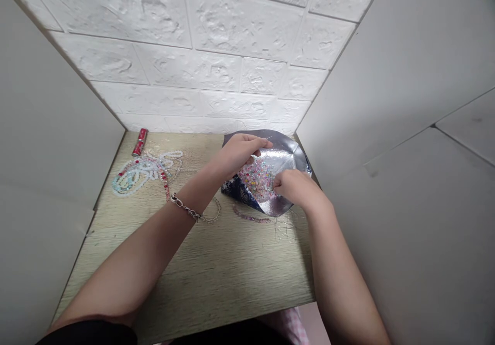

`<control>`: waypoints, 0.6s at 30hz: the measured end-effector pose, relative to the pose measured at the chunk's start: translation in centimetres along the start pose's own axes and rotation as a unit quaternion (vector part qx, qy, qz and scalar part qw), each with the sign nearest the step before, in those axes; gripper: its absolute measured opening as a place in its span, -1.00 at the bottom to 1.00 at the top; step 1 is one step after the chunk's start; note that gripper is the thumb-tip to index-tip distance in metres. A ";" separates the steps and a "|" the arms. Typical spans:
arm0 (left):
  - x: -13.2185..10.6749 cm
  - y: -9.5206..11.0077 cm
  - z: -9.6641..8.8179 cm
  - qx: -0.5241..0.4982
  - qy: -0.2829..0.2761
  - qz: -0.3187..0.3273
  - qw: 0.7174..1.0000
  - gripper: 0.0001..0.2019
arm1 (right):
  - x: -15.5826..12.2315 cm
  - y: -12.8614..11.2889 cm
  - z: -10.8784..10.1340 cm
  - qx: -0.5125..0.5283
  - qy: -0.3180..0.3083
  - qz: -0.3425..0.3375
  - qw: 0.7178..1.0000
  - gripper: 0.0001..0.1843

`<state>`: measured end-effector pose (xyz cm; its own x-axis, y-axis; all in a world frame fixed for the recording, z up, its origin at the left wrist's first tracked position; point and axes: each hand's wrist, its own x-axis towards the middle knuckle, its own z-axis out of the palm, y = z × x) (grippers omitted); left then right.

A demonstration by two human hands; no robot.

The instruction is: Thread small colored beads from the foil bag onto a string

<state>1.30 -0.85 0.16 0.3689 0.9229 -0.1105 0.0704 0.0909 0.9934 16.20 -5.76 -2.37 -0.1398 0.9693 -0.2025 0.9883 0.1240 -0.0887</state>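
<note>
Here, loose beads lie between left hand and right hand.

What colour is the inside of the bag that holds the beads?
Shiny silver; the bag has a dark blue patterned outside. Best seen in the head view.

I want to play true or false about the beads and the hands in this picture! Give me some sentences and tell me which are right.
1. Both hands are at the shiny foil bag of beads. True.
2. The left hand wears a bracelet at the wrist. True.
3. The red tube lies beside the right hand. False: it lies at the far left of the table, by the wall.
4. The bead strings hang on the wall. False: they lie on the table, left of the bag.
</note>
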 end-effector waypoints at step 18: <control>-0.3 0.3 0.0 -0.014 -0.025 0.012 1.000 -0.77 | 1.6 0.8 -0.5 0.692 0.113 -0.062 0.710 -0.86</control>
<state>1.17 -1.12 0.45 0.4165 0.9048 -0.0883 0.0347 0.0812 0.9961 16.77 -4.04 -2.29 -0.0522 0.9979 0.0386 -0.0593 0.0355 -0.9976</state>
